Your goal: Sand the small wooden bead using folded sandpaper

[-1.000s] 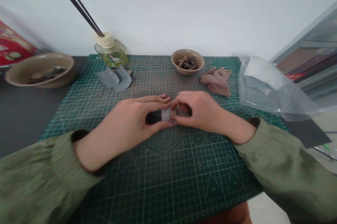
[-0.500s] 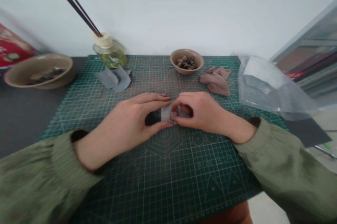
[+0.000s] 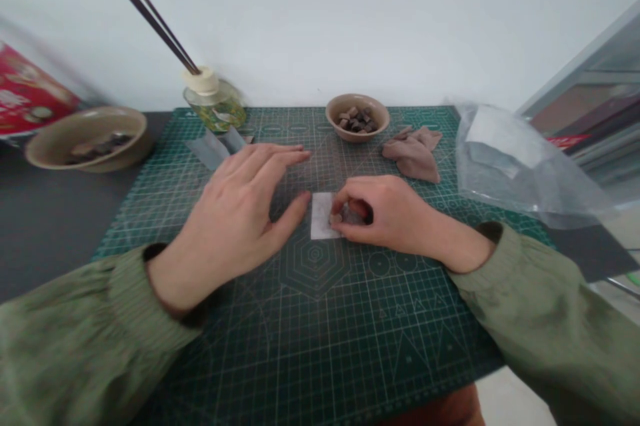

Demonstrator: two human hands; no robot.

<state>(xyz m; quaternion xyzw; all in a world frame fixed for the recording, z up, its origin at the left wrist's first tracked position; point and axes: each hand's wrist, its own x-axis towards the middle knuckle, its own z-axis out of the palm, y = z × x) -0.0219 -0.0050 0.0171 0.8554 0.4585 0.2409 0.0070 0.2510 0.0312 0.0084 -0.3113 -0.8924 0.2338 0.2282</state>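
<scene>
Left hand [image 3: 233,203] low over the green cutting mat [image 3: 300,353], open, with the fingers [image 3: 280,158] spread and nothing in them. Tip of the left thumb just beside a small white paper piece [image 3: 323,216], lying flat on the mat near the middle. Right hand [image 3: 385,216] curled up on the right edge of the paper, fingers [image 3: 360,231] bent close together around a small gray-brown lump [image 3: 345,216], held tight, with most of it hidden. Lump right at the paper's edge, maybe touching it, too hard to tell. Farther up on the mat, a small tan bowl [image 3: 357,113] full of little dark brown bits, and next to it a soft pinkish-brown cloth [image 3: 413,156] in a crumpled heap. Up and to the left, a glass bottle [image 3: 215,106] with two long dark sticks [image 3: 145,13] poking out, and gray paper bits [image 3: 207,151] close by. Off the mat on the gray table [image 3: 45,226], a bigger tan bowl [image 3: 87,139] with dark bits inside. On the right, a clear plastic bag [image 3: 520,166] lying partly on the mat. Green sleeves [image 3: 75,326] on both arms.
</scene>
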